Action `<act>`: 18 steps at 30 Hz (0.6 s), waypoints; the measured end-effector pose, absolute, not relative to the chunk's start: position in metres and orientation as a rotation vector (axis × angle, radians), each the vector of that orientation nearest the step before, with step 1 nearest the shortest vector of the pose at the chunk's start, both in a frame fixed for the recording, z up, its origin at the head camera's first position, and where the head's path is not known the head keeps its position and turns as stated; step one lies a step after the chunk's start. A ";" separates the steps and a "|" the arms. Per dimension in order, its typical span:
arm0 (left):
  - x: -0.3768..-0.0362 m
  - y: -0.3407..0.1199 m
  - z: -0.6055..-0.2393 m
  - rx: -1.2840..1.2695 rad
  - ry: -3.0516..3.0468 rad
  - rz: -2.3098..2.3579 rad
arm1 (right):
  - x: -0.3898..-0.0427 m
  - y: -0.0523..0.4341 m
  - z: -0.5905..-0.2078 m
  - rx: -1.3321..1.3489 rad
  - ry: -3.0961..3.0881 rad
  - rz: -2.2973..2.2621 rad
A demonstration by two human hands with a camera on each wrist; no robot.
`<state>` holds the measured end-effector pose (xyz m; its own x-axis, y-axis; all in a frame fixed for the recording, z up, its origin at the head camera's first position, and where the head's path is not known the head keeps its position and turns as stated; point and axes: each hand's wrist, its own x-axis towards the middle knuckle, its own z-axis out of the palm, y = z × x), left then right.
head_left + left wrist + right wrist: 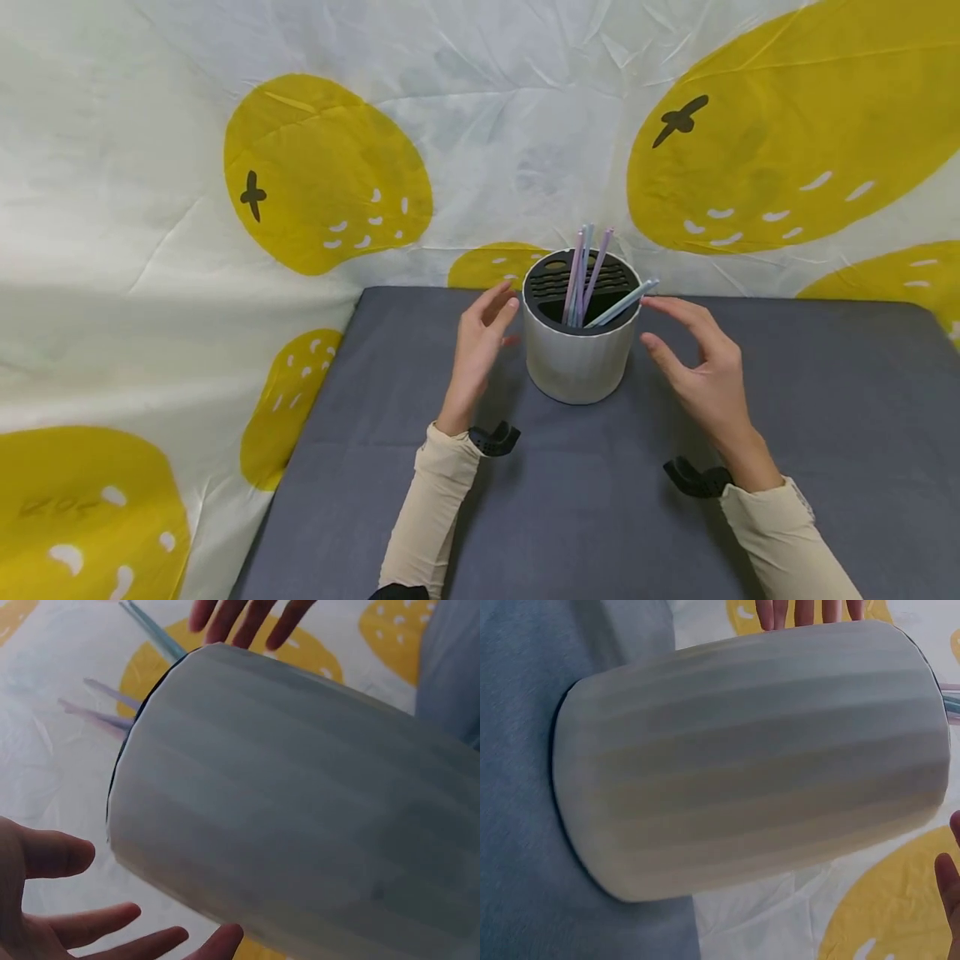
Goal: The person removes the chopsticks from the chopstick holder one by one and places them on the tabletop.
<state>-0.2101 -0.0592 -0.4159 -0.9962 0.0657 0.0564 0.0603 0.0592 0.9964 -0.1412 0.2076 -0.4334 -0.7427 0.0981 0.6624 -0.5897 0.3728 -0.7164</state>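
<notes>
A white round holder with a ribbed wall (pixel 577 367) stands on the table, its black top cut with slots and one larger opening. Out of that opening rise several thin pink, purple and blue sticks (pixel 596 275); a light blue pair leans right over the rim. Beside the holder's left wall is my left hand (pixel 477 346), thumb and fingers spread and holding nothing. My right hand (pixel 708 371) is on the other side, its index fingertip right at the rim near the leaning sticks. The right wrist view shows the ribbed wall (pixel 750 765) filling most of the frame.
A dark grey cloth (pixel 585 517) covers the table. Right behind the holder hangs a white sheet (pixel 517 150) with large yellow fruit shapes, which also drops along the table's left side. Black straps sit at both wrists over beige sleeves (pixel 435 517).
</notes>
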 end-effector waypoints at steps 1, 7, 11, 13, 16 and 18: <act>-0.211 -0.057 -0.416 0.130 2.284 2.142 | -0.143 0.206 -0.434 0.411 -2.008 1.414; -0.213 -0.048 -0.416 0.133 2.286 2.097 | -0.151 0.199 -0.435 0.331 -2.023 1.414; -0.213 -0.046 -0.416 0.114 2.290 2.087 | -0.155 0.195 -0.436 0.326 -2.030 1.372; -0.214 -0.046 -0.416 0.107 2.290 2.090 | -0.157 0.192 -0.435 0.338 -2.029 1.359; -0.215 -0.046 -0.417 0.097 2.294 2.102 | -0.160 0.189 -0.433 0.360 -2.039 1.357; -0.216 -0.045 -0.417 0.092 2.301 2.108 | -0.163 0.188 -0.431 0.375 -2.048 1.353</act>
